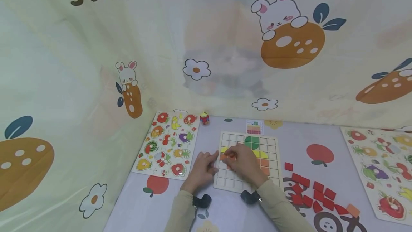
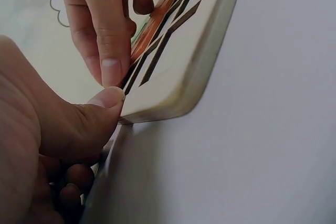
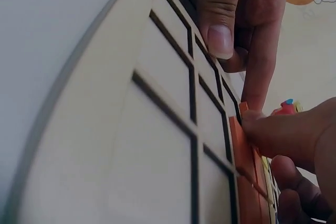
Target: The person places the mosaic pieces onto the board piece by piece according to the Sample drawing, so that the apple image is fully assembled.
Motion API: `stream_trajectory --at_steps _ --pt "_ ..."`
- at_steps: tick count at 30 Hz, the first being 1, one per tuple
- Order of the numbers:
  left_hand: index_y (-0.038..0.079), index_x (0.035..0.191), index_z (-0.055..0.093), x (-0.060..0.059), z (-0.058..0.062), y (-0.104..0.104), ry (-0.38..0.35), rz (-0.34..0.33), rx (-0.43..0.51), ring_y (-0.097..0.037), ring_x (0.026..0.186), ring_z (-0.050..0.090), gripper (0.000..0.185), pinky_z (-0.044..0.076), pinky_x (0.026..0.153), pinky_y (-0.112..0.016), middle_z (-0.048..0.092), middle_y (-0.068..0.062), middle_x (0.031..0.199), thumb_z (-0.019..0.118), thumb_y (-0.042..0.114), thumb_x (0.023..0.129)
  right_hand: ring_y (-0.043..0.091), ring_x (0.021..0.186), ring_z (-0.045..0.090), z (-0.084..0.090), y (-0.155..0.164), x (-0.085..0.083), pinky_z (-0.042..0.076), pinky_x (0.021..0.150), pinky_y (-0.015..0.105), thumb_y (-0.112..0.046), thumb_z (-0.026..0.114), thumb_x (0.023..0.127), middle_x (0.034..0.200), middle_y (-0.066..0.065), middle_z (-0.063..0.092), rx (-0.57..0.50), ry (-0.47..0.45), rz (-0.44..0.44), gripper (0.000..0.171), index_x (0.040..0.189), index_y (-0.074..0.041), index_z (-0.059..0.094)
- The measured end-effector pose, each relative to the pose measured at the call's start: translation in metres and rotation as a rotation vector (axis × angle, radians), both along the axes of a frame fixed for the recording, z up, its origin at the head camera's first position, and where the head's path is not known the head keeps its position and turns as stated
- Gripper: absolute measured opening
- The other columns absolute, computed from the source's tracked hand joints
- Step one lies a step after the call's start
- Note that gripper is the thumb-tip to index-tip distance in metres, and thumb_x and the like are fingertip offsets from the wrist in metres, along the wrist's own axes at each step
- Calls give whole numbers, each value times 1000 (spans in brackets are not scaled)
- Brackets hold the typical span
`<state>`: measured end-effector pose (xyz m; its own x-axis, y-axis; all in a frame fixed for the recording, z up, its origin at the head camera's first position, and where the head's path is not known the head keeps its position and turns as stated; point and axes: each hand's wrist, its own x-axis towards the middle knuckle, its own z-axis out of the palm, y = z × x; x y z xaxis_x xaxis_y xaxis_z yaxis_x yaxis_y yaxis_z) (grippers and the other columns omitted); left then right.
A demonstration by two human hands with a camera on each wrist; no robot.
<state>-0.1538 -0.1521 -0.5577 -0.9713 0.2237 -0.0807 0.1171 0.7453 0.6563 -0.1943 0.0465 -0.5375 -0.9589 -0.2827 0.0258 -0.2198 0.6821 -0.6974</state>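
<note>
In the head view a pale wooden grid board [image 1: 225, 180] lies flat, holding a green leaf shape [image 1: 252, 142], yellow tiles [image 1: 262, 154] and orange tiles [image 1: 264, 166]. My left hand [image 1: 201, 170] rests along the board's left edge, index finger extended and thumb apart from it. The thumb [image 2: 100, 103] touches the rim in the left wrist view. Over the left part of the orange row, my right hand [image 1: 242, 162] pinches an orange tile [image 3: 243, 109] between thumb and fingers. That tile sits slightly raised against its neighbours in the right wrist view.
Loose red tiles [image 1: 318, 186] and one orange tile [image 1: 353, 210] lie right of the board. Fruit boards flank it, one at left [image 1: 149, 171] and one at right [image 1: 363, 178]. Behind stand a small toy figure [image 1: 204, 118] and a picture card [image 1: 254, 127].
</note>
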Motion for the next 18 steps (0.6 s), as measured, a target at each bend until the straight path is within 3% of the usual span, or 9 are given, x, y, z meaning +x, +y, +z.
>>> stream_trajectory --at_steps 9,14,18 --pt "19 160 49 0 -3 0 -7 8 3 -9 93 40 65 36 71 -23 49 8 91 70 15 99 13 84 61 2 -7 -3 54 76 33 -29 89 85 88 -6 72 63 2 -56 18 98 -18 83" --pt "21 160 48 -1 -5 1 -17 17 6 -9 93 41 65 37 72 -23 50 8 92 71 16 99 12 84 61 1 -1 -3 51 74 30 -31 88 86 90 -6 73 17 -5 -48 20 101 -18 83" --pt "19 161 48 0 -6 0 -15 21 12 -9 93 41 66 38 72 -23 50 8 92 71 15 99 15 84 59 4 23 1 49 71 29 -33 87 88 94 -4 74 -30 -1 -51 25 106 -16 83"
